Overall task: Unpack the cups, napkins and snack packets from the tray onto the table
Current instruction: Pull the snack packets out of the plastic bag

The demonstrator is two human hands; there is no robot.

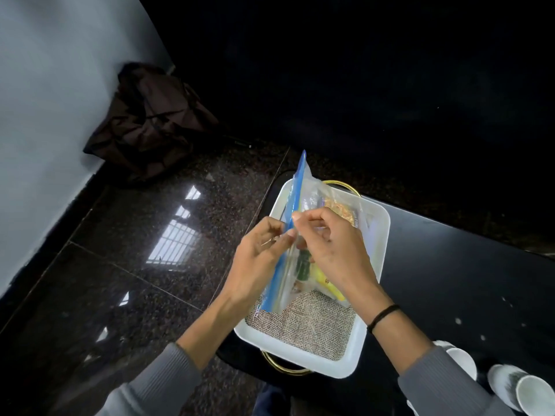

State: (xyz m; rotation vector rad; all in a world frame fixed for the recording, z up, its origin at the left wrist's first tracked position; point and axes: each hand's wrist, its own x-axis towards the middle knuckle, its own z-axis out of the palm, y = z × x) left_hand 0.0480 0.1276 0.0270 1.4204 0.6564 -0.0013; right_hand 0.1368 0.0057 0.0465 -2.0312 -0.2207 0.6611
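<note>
1. You are partway through. Cups (510, 388) already lie on their sides on the dark surface (450, 280) at the near right. At least two show clearly, with a third rim peeking from behind your right sleeve. I cannot count more.
2. The snack packets (322, 276) are not out yet. They sit inside one clear zip bag (288, 235) that you hold upright over the white tray (375, 334).
3. Your left hand (258, 262) pinches the bag's blue seal strip with its fingers (288, 234). Your right hand (333, 244) grips the other side of the same strip, fingers clenched on the plastic.
4. Packets in the bag: one golden at the far end, one green and one yellow lower down, so at least three. The rest is blurred.
5. Napkins (306, 322): a checked fabric layer lies flat on the tray's floor at the near end. I cannot tell how many pieces it is. It remains to be unpacked.
</note>
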